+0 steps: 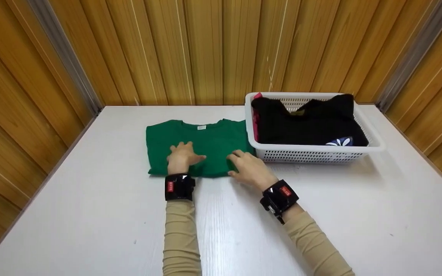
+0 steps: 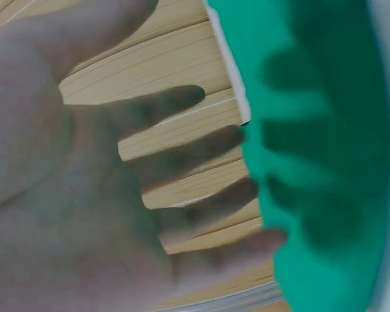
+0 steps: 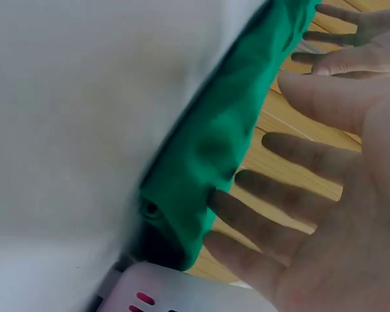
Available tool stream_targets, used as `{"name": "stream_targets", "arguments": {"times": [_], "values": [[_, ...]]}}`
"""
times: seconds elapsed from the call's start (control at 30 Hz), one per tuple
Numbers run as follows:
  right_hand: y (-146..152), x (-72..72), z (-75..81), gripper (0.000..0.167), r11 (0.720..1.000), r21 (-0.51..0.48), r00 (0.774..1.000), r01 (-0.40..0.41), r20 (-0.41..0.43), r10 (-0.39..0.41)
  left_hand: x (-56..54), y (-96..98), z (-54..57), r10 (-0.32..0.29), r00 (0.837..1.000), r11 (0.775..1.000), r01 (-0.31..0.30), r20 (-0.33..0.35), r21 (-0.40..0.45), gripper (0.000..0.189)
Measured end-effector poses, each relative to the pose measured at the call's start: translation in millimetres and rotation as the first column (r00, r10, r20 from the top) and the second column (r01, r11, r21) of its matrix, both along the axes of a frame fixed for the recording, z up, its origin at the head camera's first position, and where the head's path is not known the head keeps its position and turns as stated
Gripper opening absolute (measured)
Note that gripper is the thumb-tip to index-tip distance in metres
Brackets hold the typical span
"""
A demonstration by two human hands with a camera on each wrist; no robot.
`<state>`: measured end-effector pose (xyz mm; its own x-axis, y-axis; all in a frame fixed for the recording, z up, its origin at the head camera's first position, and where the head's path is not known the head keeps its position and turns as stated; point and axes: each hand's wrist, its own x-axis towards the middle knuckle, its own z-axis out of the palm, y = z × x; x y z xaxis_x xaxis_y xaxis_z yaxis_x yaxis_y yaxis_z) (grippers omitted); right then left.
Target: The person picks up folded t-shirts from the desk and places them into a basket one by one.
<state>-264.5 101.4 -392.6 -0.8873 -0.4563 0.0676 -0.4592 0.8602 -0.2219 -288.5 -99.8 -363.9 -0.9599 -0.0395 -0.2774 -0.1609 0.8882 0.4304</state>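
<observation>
A green T-shirt (image 1: pixel 211 147) lies folded into a wide rectangle on the white table, its collar with a white label facing the back wall. My left hand (image 1: pixel 182 155) is over the shirt's left part, fingers spread; the left wrist view shows its fingers (image 2: pixel 182 156) extended, their shadows falling on the green cloth. Over the shirt's right front corner is my right hand (image 1: pixel 251 168), its fingers loosely bent. In the right wrist view its fingertips (image 3: pixel 221 201) come close to the cloth; whether they touch is unclear. Neither hand grips anything.
A white perforated basket (image 1: pixel 374 143) stands right of the shirt, against its right edge. Inside lies a folded black garment (image 1: pixel 305 126) with a blue and white print, with pink cloth (image 1: pixel 256 122) at its left. Wood-patterned walls (image 1: pixel 213 50) enclose the table (image 1: pixel 90 214).
</observation>
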Motion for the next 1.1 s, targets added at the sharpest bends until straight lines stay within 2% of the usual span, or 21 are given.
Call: {"name": "stream_targets", "arguments": {"times": [0.1,0.2,0.4,0.53,0.77,0.83,0.9,1.0,1.07,1.1], "values": [[2,-2.0,-1.8,0.049,1.000,0.002,0.999,-0.020,0.029,0.020,-2.9,1.4,-4.3,-0.033,0.996,0.999,0.035,0.088,-0.019,0.070],[3,-2.2,-0.8,0.049,0.999,0.020,0.998,-0.045,0.054,0.044,-2.7,2.3,-6.0,-0.041,0.988,0.999,0.045,0.148,-0.024,0.068],[6,2.3,6.4,0.044,0.994,0.050,0.992,-0.093,0.089,0.089,1.9,3.7,-2.1,0.003,0.988,1.000,-0.001,0.151,-0.017,0.063],[5,7.1,13.0,0.038,0.993,0.056,0.989,-0.102,0.113,0.095,5.1,3.9,3.4,0.026,0.983,1.000,-0.023,0.180,-0.017,0.063],[3,14.7,24.6,0.029,0.994,0.067,0.979,-0.084,0.192,0.070,7.9,4.3,15.1,0.086,0.958,0.996,-0.077,0.274,-0.046,0.075],[3,15.0,25.5,0.027,0.998,0.042,0.976,-0.056,0.214,0.046,7.4,3.6,17.6,0.088,0.954,0.996,-0.075,0.288,-0.056,0.073],[2,14.4,24.9,0.028,1.000,0.014,0.976,0.004,0.217,-0.007,7.2,1.0,18.7,0.086,0.960,0.996,-0.074,0.267,-0.057,0.069],[1,13.2,21.3,0.034,0.990,0.006,0.976,0.143,0.163,-0.142,8.2,-8.1,16.9,0.123,0.977,0.992,-0.119,0.173,-0.033,0.063],[1,12.0,18.4,0.041,0.966,0.019,0.957,0.259,0.127,-0.259,9.4,-17.6,14.2,0.182,0.979,0.983,-0.182,0.094,-0.012,0.062],[1,11.5,16.8,0.045,0.949,0.033,0.942,0.314,0.111,-0.316,9.8,-22.9,12.6,0.219,0.974,0.975,-0.220,0.063,0.002,0.062]]}}
